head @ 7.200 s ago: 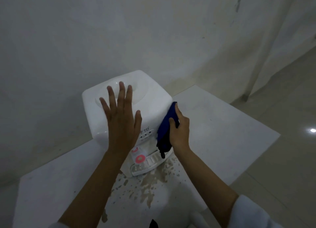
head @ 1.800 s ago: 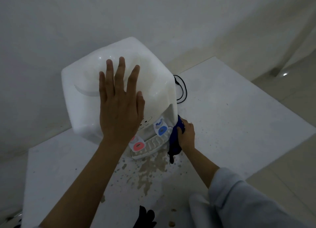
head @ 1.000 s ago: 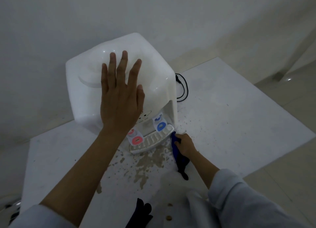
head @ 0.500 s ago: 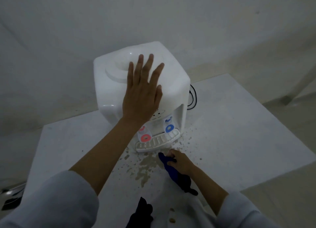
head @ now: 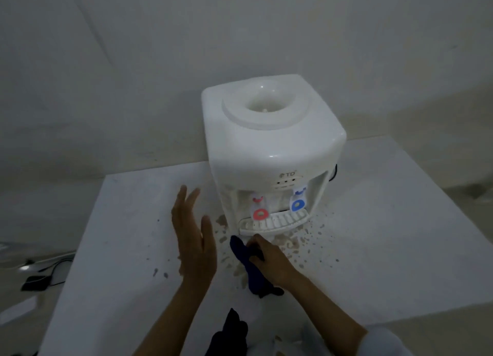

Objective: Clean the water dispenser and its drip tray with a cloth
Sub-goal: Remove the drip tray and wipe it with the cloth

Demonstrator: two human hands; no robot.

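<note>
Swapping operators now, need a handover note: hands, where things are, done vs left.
Left hand: open, fingers straight, in the air beside the water dispenser, touching nothing.
Right hand: grips the blue cloth on the table, just in front of the drip tray.
The dispenser stands upright at the back of the table, the tray seated under the red tap and blue tap.
Done: cannot tell from this view which surfaces are wiped.
Left: brown splatter on the table around the tray; likely the tray next.
</note>
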